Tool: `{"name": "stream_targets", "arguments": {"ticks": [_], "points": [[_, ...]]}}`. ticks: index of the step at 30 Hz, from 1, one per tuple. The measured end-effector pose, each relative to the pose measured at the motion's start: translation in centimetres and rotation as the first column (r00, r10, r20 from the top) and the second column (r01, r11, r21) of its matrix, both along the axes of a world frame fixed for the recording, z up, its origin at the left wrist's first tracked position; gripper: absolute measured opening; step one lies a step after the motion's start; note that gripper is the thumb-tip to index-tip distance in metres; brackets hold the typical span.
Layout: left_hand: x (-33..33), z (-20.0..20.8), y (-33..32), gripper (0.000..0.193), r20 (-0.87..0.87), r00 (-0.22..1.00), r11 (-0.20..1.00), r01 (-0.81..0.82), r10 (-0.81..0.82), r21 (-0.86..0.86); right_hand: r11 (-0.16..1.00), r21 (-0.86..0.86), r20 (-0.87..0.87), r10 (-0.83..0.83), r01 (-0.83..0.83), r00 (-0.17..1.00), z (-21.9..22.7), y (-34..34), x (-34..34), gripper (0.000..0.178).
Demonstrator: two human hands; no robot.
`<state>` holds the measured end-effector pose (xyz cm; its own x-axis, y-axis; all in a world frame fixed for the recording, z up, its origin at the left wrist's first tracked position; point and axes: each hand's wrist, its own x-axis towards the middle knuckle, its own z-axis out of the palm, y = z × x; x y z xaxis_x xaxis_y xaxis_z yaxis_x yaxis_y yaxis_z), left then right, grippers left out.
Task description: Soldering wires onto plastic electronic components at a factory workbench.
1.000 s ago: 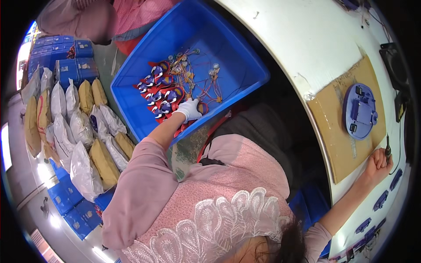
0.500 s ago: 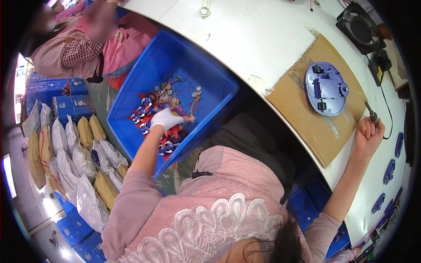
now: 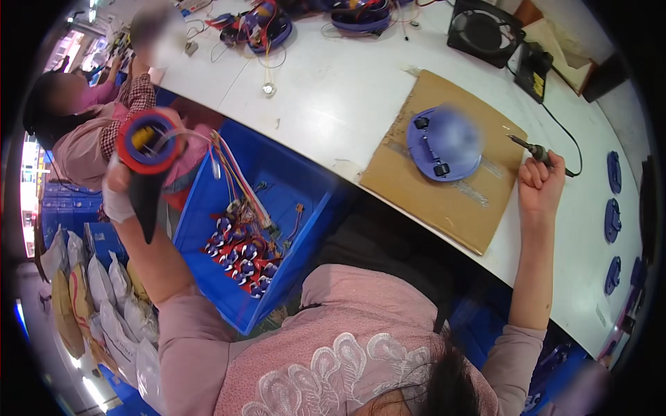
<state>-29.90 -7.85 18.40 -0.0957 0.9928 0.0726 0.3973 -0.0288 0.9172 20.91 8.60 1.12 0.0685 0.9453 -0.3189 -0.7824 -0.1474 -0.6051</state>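
My left hand, in a partly covering white glove, is raised at the left above the rim of a blue bin. Its fingers are closed on a wired toy part with a red and purple ring, a dark pointed piece and a bundle of colored wires trailing toward the bin. More red, purple and white parts with wires lie inside the bin. At the right, my right hand grips a soldering iron, its tip pointing left toward a round purple plastic base with black wheels, partly blurred.
Under the purple base lies a taped cardboard sheet on the white table. A black fan stands at the back; purple pieces line the right. Wired assemblies sit far off. A co-worker sits at left, near packed bags.
My left hand has come up out of the bin and moved left, bringing the wired toy part with it. The view has shifted; my right hand still holds the soldering iron.
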Motion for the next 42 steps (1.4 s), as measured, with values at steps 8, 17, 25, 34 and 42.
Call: {"name": "stream_targets", "arguments": {"ticks": [8, 17, 25, 34, 42], "points": [[6.8, 5.0, 12.9, 0.059, -0.451, 0.860, 0.774, 0.111, 0.239, 0.623, 0.999, -0.050, -0.039, 0.008, -0.010, 0.999, 0.2, -0.1, 0.1, 0.023], [8.5, -2.0, 17.1, 0.060, -0.688, 0.724, 0.984, 0.155, -0.056, 0.084, 0.995, -0.096, -0.072, -0.003, -0.004, 0.997, 0.4, 0.0, 0.0, 0.024], [6.5, -9.9, 16.6, 0.054, -0.898, -0.172, 0.914, 0.080, 0.405, 0.397, 0.997, -0.075, -0.083, -0.002, -0.004, 0.997, 0.3, 0.1, 0.1, 0.022], [16.0, -14.6, 19.4, 0.023, -0.815, 0.579, 1.000, -0.015, 0.017, 0.010, 0.996, -0.084, -0.049, 0.002, -0.006, 0.999, 0.6, -0.3, -0.1, 0.022], [18.3, -16.5, 12.4, 0.013, -0.555, 0.832, 0.960, 0.167, -0.015, 0.225, 0.995, -0.093, -0.054, 0.023, -0.028, 0.998, 0.9, -0.5, -0.5, 0.023]]}}
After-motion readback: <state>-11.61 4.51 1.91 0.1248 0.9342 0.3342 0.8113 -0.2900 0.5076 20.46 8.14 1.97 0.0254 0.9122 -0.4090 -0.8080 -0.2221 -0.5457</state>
